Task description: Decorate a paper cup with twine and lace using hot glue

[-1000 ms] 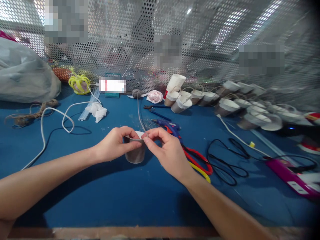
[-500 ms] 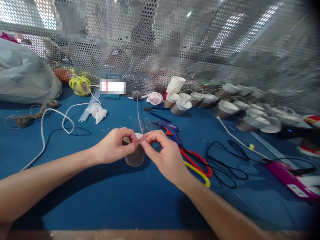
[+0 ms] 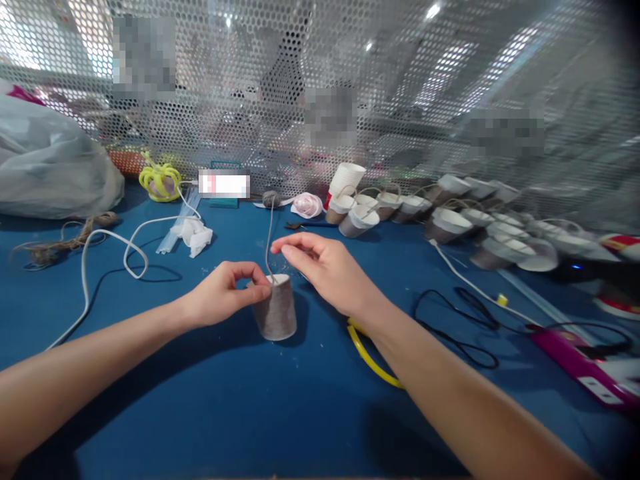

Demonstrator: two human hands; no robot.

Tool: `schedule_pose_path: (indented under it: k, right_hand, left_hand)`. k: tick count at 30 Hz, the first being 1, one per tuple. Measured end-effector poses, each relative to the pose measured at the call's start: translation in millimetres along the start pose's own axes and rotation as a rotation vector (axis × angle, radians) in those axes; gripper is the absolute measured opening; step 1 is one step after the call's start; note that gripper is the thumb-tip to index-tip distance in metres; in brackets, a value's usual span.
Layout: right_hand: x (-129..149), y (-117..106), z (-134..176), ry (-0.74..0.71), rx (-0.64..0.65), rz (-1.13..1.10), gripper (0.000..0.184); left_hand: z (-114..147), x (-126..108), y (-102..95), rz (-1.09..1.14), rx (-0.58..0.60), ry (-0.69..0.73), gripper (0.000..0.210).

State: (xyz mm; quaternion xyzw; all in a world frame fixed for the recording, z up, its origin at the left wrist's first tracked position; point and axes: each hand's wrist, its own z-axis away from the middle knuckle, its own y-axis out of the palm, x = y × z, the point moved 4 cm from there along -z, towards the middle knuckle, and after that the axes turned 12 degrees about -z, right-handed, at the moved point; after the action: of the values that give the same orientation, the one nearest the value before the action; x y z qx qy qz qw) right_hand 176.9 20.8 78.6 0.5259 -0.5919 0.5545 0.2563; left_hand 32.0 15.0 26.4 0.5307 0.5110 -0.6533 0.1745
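A small grey-brown cup [image 3: 277,313] with a whitish rim stands slightly tilted in front of me. My left hand [image 3: 235,287] is closed at its rim, pinching the edge where a thin grey cord [image 3: 271,233] comes down. From there the cord runs back to a small grey ball of cord [image 3: 271,199]. Just behind and above the cup is my right hand [image 3: 323,263], its fingers loosely curved and thumb apart, the tips close beside the cord. A yellow scissor handle [image 3: 373,360] shows under my right forearm; the rest is hidden, as is the glue gun.
Several finished-looking cups with cord handles [image 3: 357,220] line the back right. A pink ribbon rose [image 3: 307,205], clear glue sticks [image 3: 173,237] and crumpled white tissue [image 3: 194,235] lie further back. White cable [image 3: 85,267], black cable [image 3: 460,333] and a purple power strip [image 3: 575,367] flank the work area.
My right hand has left the pinch at the cup rim and moved up and back. My left hand stays at the rim. The cup now leans, and the yellow scissor handle sits further left.
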Motion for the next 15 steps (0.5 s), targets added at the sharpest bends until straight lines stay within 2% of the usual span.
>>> schedule_pose_path:
  k: [3,6,11,15]
  right_hand:
    - [-8,-14,-1,-0.031,-0.118,0.074,0.012]
    - [-27,-36,3,0.020,-0.242,0.214,0.012]
    - [-53,-67,11,0.158,-0.301,0.338,0.013]
    - [-58,-71,15,0.208,-0.292,0.478,0.017]
  left_hand:
    - [-1,5,-0.9,0.056,-0.006,-0.003,0.017]
    - [-3,7,-3.1,0.064,-0.011,0.016,0.016]
    - [-5,7,-7.9,0.038,-0.013,0.060,0.015]
    - [-6,10,-9.0,0.063,0.009,0.080,0.014]
